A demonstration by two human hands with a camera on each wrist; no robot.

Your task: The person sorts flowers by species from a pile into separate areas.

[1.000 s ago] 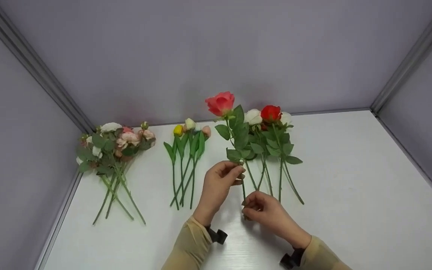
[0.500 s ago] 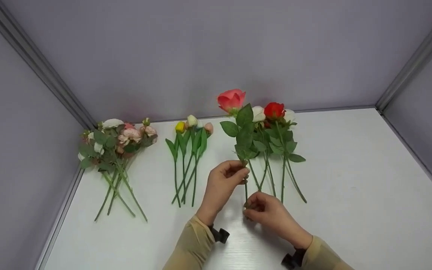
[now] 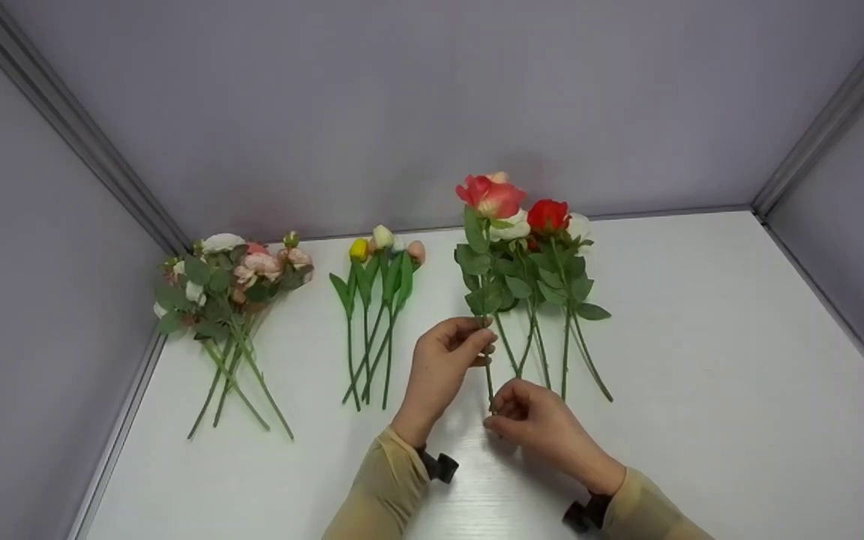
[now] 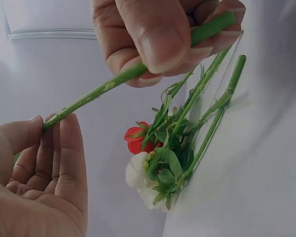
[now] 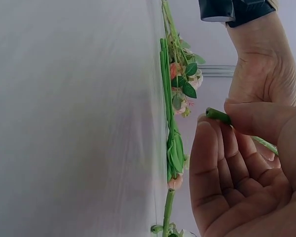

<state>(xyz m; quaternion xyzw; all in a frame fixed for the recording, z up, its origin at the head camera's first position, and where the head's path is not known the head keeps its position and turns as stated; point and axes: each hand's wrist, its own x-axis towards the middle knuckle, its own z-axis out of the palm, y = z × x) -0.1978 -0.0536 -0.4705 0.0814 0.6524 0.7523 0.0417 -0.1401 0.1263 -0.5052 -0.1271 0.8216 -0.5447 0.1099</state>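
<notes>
A pink rose [image 3: 493, 199] with green leaves is held off the table, its bloom overlapping the white rose behind it in the head view. My left hand [image 3: 441, 367] pinches its stem just below the leaves. Lower down, thumb and fingers of my right hand [image 3: 541, 426] pinch the same stem near its bottom end. In the left wrist view the green stem [image 4: 96, 92] spans between both hands. A short cut end [image 5: 218, 116] sticks out past my right thumb in the right wrist view.
Right behind the hands lie several roses, among them a red rose [image 3: 549, 216] and a white rose [image 3: 513, 225]. Tulips [image 3: 382, 238] lie left of them, and pink and white flowers [image 3: 258, 268] farther left. Walls enclose the white table [image 3: 702, 360] at the back and sides.
The pink rose's bloom has swung to the right and turned, showing another side, and its leaves have shifted with it. Both hands keep their grip on the stem and barely move.
</notes>
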